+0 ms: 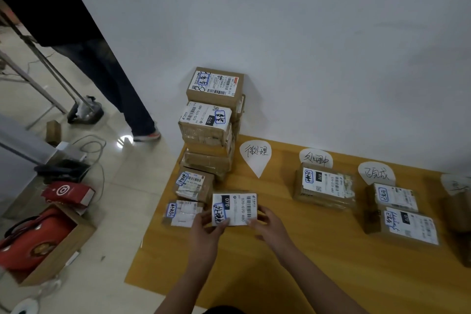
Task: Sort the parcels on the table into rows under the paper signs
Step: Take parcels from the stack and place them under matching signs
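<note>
I hold a small cardboard parcel (234, 209) with a white label between both hands, just above the wooden table (305, 250). My left hand (207, 228) grips its left lower edge and my right hand (269, 223) grips its right edge. A tall stack of parcels (212, 120) stands at the table's far left corner against the wall, with two low parcels (195, 183) in front of it. White paper signs lie along the back: a first sign (256, 154), a second sign (316, 158) and a third sign (376, 173). One parcel (325, 186) lies under the second sign, two parcels (402, 214) under the third.
A fourth sign (456, 182) and more boxes sit at the far right edge. Another person's legs (119, 89) stand on the tiled floor to the left. An open box with a red bag (38, 242), cables and metal stand legs (38, 64) also occupy the floor.
</note>
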